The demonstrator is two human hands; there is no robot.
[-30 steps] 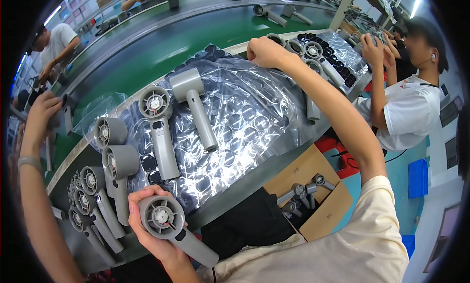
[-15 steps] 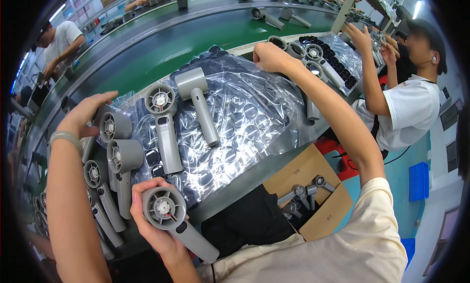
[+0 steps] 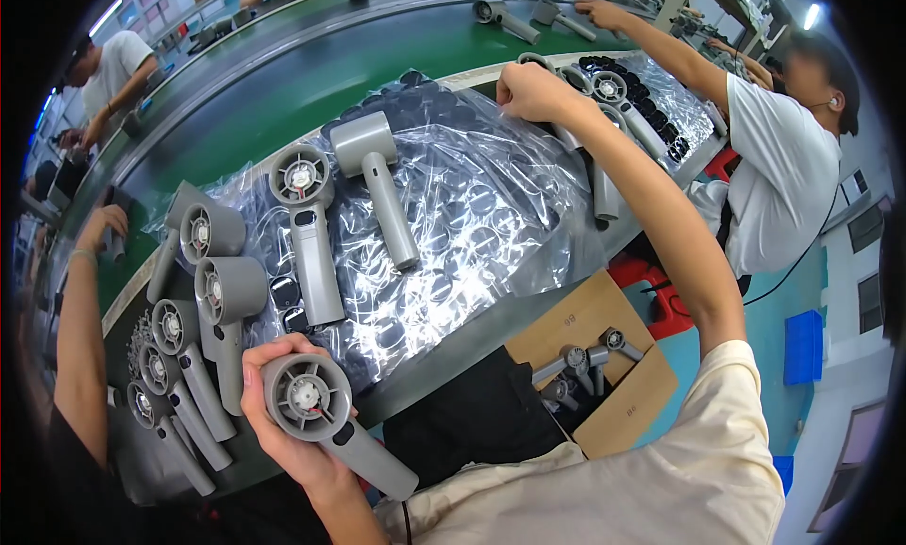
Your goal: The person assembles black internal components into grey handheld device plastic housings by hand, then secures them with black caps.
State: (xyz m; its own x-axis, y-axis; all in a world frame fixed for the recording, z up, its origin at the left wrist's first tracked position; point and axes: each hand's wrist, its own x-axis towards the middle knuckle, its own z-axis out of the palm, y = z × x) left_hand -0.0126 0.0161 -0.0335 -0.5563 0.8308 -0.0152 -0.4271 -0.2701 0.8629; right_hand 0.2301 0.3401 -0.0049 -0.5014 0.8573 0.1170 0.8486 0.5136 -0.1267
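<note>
My left hand (image 3: 294, 455) is wrapped round a grey handheld fan (image 3: 373, 458), its round open head facing up and its handle slanting down to the right. My right arm reaches far forward. The right hand (image 3: 540, 92) is curled closed at the far edge of a clear plastic sheet (image 3: 444, 215) that covers many round dark parts; what its fingers hold, if anything, is hidden. A grey fan with an open head (image 3: 316, 257) and one with its head turned sideways (image 3: 382, 191) lie on the sheet between my hands.
Several more grey fans (image 3: 226, 290) stand and lie at the left. A green conveyor belt (image 3: 283, 130) runs behind, with a co-worker's hand (image 3: 104, 224) over it at far left. Fans lie in a cardboard box (image 3: 613, 385) at lower right. Another co-worker (image 3: 783, 167) sits at the right.
The co-worker's arm at the left has drawn back from the fans toward the belt. The right-hand co-worker now stretches an arm over the belt. My hands have barely moved.
</note>
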